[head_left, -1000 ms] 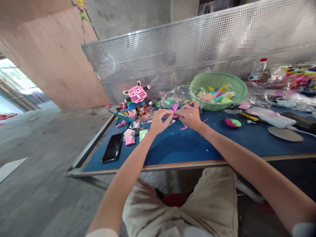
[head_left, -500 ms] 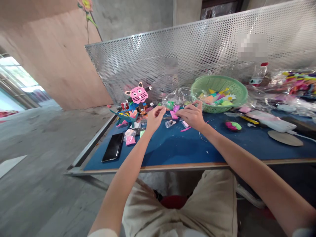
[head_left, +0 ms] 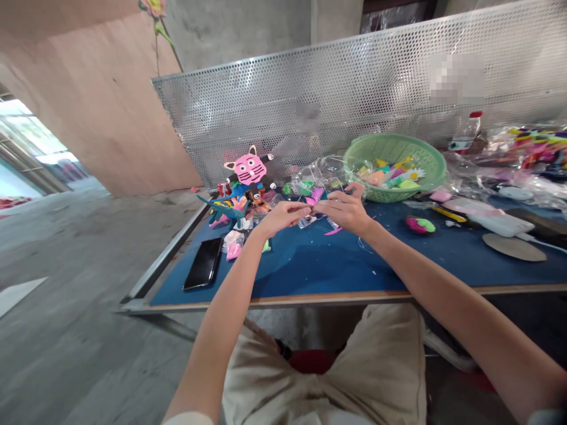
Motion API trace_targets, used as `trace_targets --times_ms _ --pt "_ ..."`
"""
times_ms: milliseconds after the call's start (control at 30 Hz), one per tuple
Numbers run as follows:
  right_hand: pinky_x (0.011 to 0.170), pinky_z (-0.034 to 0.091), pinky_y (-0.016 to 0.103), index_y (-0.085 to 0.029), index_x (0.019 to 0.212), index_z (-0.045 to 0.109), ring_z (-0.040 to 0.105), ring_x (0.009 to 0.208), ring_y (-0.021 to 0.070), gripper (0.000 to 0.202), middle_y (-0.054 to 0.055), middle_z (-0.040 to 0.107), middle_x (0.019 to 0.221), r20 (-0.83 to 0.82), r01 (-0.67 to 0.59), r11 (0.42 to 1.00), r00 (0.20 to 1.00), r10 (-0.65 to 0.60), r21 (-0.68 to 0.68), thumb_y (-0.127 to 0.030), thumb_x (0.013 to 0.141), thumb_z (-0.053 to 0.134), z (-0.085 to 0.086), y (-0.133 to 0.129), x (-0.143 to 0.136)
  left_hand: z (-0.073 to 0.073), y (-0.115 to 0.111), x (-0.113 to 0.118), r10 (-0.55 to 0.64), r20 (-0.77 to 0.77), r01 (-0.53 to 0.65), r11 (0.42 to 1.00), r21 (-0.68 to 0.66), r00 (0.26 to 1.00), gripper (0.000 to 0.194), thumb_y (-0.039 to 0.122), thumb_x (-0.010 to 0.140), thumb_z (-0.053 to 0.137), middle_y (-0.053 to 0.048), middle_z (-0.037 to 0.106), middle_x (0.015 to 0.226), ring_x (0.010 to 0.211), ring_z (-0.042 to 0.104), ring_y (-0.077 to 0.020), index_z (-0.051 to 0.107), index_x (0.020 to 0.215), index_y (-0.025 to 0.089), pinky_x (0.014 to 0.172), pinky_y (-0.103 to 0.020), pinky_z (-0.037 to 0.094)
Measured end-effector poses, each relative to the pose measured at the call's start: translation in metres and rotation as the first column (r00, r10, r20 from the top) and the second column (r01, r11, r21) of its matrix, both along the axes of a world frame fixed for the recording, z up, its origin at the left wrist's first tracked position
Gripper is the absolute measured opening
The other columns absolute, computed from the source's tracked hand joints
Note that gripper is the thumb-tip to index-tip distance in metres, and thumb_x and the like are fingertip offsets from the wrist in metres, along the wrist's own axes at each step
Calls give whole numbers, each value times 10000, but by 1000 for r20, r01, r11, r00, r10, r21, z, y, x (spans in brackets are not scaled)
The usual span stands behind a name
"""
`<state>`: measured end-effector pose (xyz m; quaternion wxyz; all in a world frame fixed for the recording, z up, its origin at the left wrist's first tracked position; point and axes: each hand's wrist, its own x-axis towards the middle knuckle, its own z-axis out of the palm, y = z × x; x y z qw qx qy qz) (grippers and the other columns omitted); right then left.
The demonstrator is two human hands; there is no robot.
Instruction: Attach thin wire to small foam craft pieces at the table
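Over the middle of the blue tabletop, my left hand (head_left: 283,218) and my right hand (head_left: 346,210) meet at their fingertips. The left fingers are pressed together. My right thumb and forefinger are closed too, with its other fingers raised. Whatever lies between the fingertips is too small to make out. Just behind them is a pink-purple clay packet (head_left: 316,193), partly covered by the fingers. A small clear bag (head_left: 306,222) lies under the hands, and a thin pink strip (head_left: 333,231) lies below my right hand.
A green basket (head_left: 438,171) of colourful clay pieces stands behind right. At the left are a pink cat-faced figure (head_left: 250,169), a teal figure (head_left: 228,211), a pink clay bag (head_left: 233,251) and a black phone (head_left: 202,264). A magenta-green lump (head_left: 420,225) and a yellow cutter (head_left: 449,215) lie right.
My left hand has moved right and slightly down, so its fingertips now meet those of my right hand. The right hand has stayed nearly in place.
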<state>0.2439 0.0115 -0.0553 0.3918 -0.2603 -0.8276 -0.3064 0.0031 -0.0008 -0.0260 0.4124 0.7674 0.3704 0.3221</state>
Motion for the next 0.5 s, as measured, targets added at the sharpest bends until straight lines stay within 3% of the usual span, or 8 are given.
trace_targets --times_ms 133,333,400,500 --pt "893 235 438 -376 1010 772 651 852 156 298 -72 798 934 -28 3 1000 1000 -4 -30 -243 1041 507 0 -1 -4 1 -1 0 22 -39 -21 1000 21 999 525 534 794 752 -71 757 954 595 520 -97 751 1201 201 555 -242 383" --pt "851 240 424 -301 892 775 635 761 142 231 -55 789 801 -116 -31 999 993 26 -35 -282 1009 577 1 -1 -11 -2 -2 7 118 -101 -101 982 163 988 444 522 808 748 -41 760 887 468 452 -72 778 1101 189 544 -253 381" --pt "855 248 424 -296 881 779 628 744 149 219 -46 779 778 -136 -26 999 991 20 -42 -286 995 593 -1 0 -12 -3 -3 12 217 -148 -164 939 302 965 368 494 823 747 -35 767 887 518 541 -107 790 1053 210 598 -270 421" --pt "867 264 428 -295 870 793 613 728 165 220 -22 764 762 -187 0 994 982 -20 -107 -314 978 603 -3 2 -15 -2 -7 19 405 -217 -247 818 519 888 284 473 850 737 -38 784 933 781 690 -197 794 1026 257 720 -293 457"
